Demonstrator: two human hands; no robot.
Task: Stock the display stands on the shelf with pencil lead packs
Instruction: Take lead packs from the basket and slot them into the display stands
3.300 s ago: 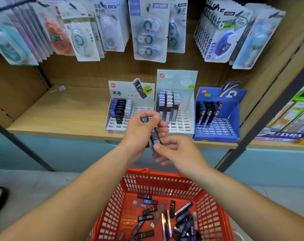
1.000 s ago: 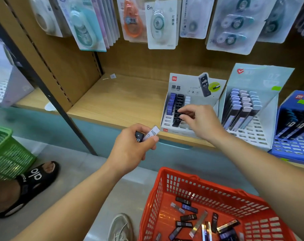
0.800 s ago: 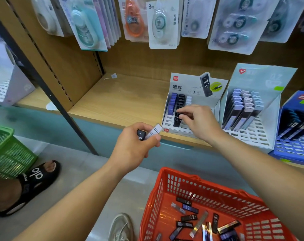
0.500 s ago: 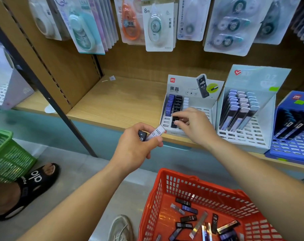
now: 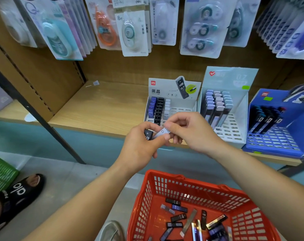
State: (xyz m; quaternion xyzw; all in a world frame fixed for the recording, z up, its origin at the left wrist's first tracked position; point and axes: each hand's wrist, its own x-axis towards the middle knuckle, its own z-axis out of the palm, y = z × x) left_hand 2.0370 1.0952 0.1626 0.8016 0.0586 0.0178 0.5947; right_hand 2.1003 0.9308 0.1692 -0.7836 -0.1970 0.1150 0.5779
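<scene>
A wooden shelf (image 5: 99, 108) is sitting over a pale grey floor (image 5: 66, 181), with a wooden back wall (image 5: 130, 66) standing behind.

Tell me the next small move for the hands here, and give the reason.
Probably the right hand should draw the white pack out of the left hand and slot it into the white row of the left display stand. Both hands pinch that pack now, and the left also holds a black pack.
</scene>
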